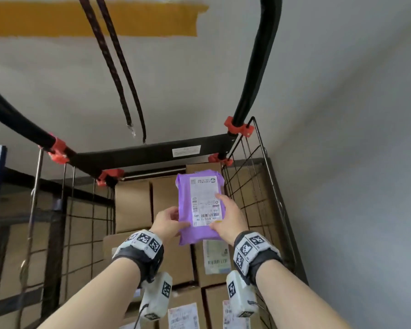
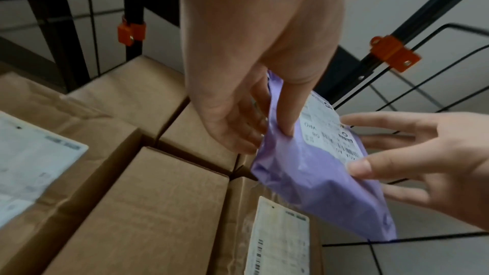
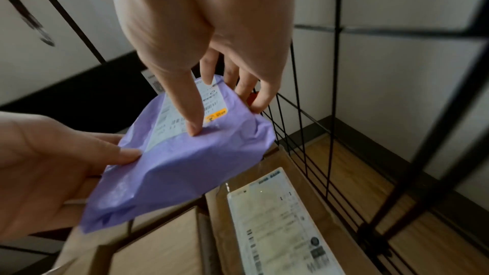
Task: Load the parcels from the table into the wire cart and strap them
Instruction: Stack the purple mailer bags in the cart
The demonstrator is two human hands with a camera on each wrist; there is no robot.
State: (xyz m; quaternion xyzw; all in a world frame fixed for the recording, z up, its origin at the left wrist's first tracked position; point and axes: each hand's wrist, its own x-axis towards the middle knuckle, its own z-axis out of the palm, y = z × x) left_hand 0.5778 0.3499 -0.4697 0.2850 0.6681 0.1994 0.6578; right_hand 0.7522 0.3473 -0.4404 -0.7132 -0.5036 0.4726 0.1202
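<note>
Both hands pinch a purple parcel (image 1: 201, 207) by its near corners, left hand (image 1: 167, 222) and right hand (image 1: 229, 218), holding it above cardboard boxes (image 1: 133, 205) inside the wire cart (image 1: 259, 176).

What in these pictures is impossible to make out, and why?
- Label text on the purple parcel: too small in the head view, blurred in both wrist views.
- Underside of that parcel: hidden by the parcel itself and the left hand and right hand.
- Lower boxes in the wire cart: covered by the top cardboard boxes.
- Upper ends of the straps: cut off by the head view's top edge.
- The table: outside every view.
</note>
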